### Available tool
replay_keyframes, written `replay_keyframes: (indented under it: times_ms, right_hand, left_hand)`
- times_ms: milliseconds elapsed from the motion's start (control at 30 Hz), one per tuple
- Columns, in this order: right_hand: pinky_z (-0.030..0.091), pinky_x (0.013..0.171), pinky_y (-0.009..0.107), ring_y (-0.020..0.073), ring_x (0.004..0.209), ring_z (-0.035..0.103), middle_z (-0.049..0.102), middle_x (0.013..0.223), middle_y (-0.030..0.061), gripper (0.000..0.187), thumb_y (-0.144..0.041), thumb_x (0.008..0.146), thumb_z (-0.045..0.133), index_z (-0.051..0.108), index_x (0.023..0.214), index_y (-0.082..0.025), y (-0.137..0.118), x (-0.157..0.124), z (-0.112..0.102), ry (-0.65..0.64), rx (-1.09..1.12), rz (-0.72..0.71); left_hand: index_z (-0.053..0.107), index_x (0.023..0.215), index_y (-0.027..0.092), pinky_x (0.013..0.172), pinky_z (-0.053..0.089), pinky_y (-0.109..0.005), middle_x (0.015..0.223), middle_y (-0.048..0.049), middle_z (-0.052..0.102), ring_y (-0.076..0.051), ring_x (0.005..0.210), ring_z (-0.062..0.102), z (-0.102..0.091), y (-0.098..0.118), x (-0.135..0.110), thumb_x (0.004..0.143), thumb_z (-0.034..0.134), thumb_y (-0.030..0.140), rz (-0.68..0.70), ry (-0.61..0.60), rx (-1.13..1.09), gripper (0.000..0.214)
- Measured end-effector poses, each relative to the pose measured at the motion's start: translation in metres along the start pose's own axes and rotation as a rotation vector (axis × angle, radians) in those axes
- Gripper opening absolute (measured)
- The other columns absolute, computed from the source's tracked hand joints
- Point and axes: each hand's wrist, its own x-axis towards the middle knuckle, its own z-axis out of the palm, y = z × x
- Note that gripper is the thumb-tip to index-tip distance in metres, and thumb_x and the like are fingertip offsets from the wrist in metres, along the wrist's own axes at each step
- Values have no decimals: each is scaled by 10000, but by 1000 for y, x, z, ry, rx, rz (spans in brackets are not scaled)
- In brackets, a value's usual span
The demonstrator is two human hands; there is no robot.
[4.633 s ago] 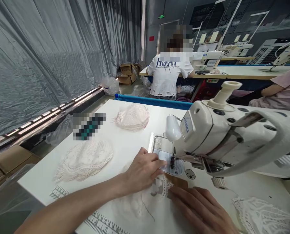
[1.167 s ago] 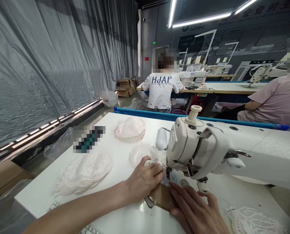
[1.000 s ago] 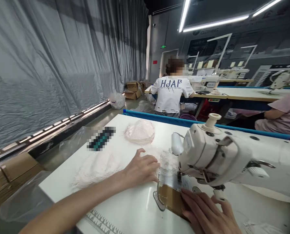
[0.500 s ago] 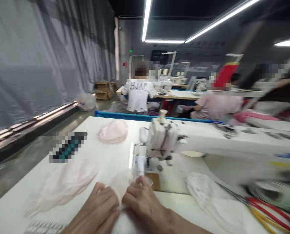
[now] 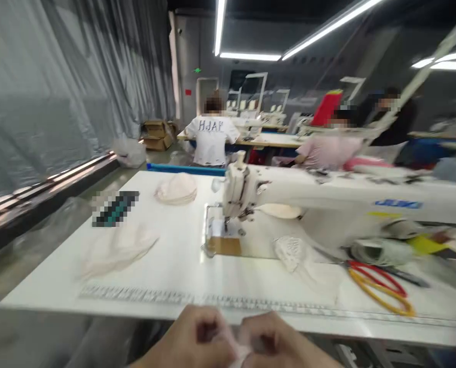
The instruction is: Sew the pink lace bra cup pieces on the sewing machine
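Both hands are close together at the table's front edge, low in the view. My left hand (image 5: 197,340) is closed, fingers curled, pinching a pale piece of fabric (image 5: 240,352). Mirroring it, my right hand (image 5: 277,340) is closed on the same fabric from the other side. Most of the fabric is hidden by the fingers and cut off by the frame. Beyond the hands stands a white sewing machine (image 5: 327,197), its needle area away from the fabric. A measuring scale (image 5: 258,304) runs along the table edge just past my knuckles.
Pale fabric pieces lie in a near stack (image 5: 116,250) and a far stack (image 5: 177,189) at left. A lacy white piece (image 5: 289,250) and red-and-orange-handled scissors (image 5: 381,291) lie right. A person in a white shirt (image 5: 211,140) sits ahead.
My hands have drawn back from near the machine's needle to the table's front edge, still gripping the fabric. The view has shifted, showing more of the machine and the edge scale.
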Motion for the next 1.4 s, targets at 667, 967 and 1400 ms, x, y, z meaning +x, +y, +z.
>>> replay_keyframes:
  times_ms: [667,967,1400]
  right_hand:
    - [332,573,220,117,633,411,463,647,-36,292,-448,773,637,579,722,-166,56,-12,38,-66,-58,-104]
    - [366,578,224,124,630,449,504,660,-23,331,-481,819,571,588,725,-164,65,-12,42,-97,-18,-74]
    - [331,569,210,109,620,424,455,635,-47,273,-416,825,583,525,705,-177,68,-6,45,-74,-111,-109]
  left_hand:
    - [691,734,95,561,357,-197,633,-5,576,-87,590,476,25,-41,-34,595,765,373,-109,87,-121,319]
    - [698,833,123,570,351,-185,673,7,577,-101,638,483,25,-49,-43,603,762,385,-72,50,34,354]
    - [662,688,120,607,364,-183,734,1,567,-94,677,505,24,-41,-38,676,726,304,48,96,180,195]
